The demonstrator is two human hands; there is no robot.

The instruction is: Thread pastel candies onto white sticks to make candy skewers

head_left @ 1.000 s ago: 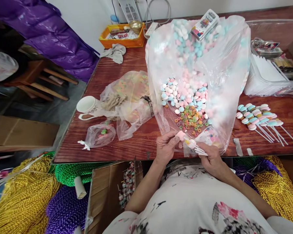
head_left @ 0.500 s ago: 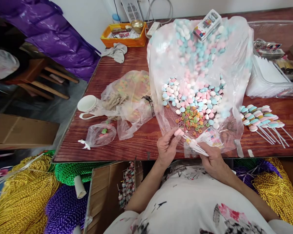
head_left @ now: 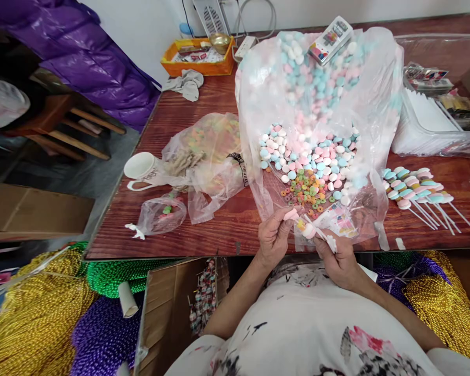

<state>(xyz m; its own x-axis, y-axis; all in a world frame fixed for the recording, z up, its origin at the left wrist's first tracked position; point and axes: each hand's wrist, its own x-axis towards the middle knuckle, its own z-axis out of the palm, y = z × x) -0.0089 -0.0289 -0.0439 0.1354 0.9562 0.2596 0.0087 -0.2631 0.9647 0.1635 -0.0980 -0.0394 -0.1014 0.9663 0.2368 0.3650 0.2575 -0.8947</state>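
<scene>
My left hand (head_left: pixel 273 239) pinches a pink candy-like piece (head_left: pixel 291 214) between thumb and fingertips. Closed round several thin white sticks (head_left: pixel 324 236) is my right hand (head_left: pixel 340 263). On one stick, between the hands, sit a pale rounded piece (head_left: pixel 309 231) and a small yellow piece (head_left: pixel 300 224). Just beyond them, small coloured rings (head_left: pixel 306 190) lie in the mouth of a large clear bag (head_left: pixel 254 172). Behind the rings are many pink, blue and white rounded pieces (head_left: pixel 321 156). Finished-looking candy skewers (head_left: pixel 417 188) lie to the right, sticks toward me.
At the right stands a clear plastic bin (head_left: pixel 442 141) with white sticks and packets. On the left are a white mug (head_left: pixel 140 167), a smaller filled bag (head_left: pixel 215 141) and an orange tray (head_left: pixel 198 67). A small box (head_left: pixel 330 40) rests on the large bag.
My left hand has moved slightly to the right with the pink piece. The sticks in my right hand have turned a little, and their ends point more downward.
</scene>
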